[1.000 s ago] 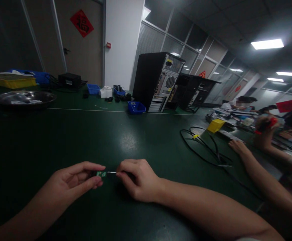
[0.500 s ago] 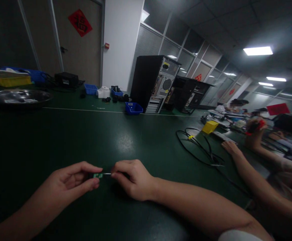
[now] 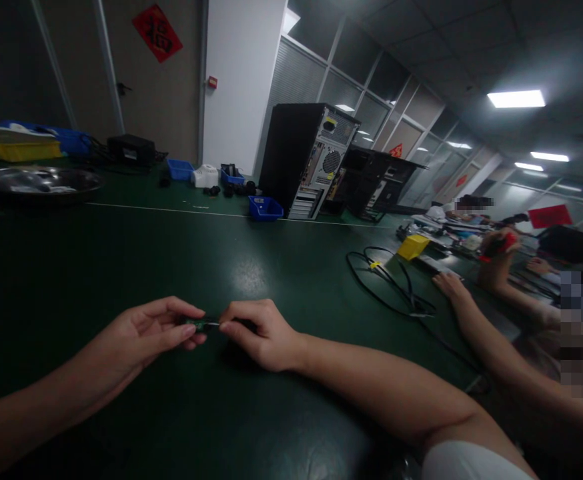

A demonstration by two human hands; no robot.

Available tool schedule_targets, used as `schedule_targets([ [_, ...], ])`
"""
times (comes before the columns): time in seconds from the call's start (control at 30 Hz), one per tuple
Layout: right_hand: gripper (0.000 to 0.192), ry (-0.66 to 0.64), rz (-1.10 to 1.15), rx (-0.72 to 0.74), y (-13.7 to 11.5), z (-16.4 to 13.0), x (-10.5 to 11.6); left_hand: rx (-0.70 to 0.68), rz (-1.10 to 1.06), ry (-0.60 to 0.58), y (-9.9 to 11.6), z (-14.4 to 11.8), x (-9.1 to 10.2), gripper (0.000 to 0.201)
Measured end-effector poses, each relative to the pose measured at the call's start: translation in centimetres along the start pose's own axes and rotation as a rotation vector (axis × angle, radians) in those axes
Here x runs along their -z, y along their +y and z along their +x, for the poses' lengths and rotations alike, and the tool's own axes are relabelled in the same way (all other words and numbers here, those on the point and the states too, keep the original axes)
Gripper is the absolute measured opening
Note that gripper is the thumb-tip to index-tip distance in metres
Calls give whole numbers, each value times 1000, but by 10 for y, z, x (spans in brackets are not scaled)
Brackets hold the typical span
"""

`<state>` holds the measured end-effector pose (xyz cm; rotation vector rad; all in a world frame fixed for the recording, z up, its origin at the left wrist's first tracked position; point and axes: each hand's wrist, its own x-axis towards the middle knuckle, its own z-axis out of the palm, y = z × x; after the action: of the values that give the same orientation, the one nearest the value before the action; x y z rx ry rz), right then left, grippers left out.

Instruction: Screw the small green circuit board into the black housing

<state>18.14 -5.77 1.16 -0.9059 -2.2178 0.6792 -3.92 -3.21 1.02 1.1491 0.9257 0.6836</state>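
Between its thumb and fingers, my left hand pinches a small green circuit board. A thin silvery metal piece spans the short gap from the board to my right hand. My right hand is closed on that piece at thumb and forefinger. Fingers hide most of both things, so I cannot tell the metal piece's kind or whether it is fixed to the board. Both hands are low over the dark green tabletop, my right hand just right of the board.
Ahead stands a black computer tower with a blue bin beside it. A looped black cable lies to the right, near a yellow box and another person's arm. At the left is a metal tray.
Both hands appear slightly higher in the picture, as the whole view has shifted a little. My left fingers have turned the circuit board, and less of its face shows.
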Motion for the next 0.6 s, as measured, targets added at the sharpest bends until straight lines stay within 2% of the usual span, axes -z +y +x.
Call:
schedule_targets([
  [0.17, 16, 17, 1, 26, 3, 3, -1, 19, 13, -27, -1, 2, 5, 16],
  [0.3, 16, 8, -102, 30, 3, 3, -2, -86, 208, 20, -1, 1, 5, 19],
  [0.43, 15, -13, -183, 48, 2, 2, -3, -249, 354, 96, -6, 1, 5, 23],
  [0.6, 15, -32, -238, 77, 1, 1, -4, -340, 436, 59, -13, 5, 10, 22],
])
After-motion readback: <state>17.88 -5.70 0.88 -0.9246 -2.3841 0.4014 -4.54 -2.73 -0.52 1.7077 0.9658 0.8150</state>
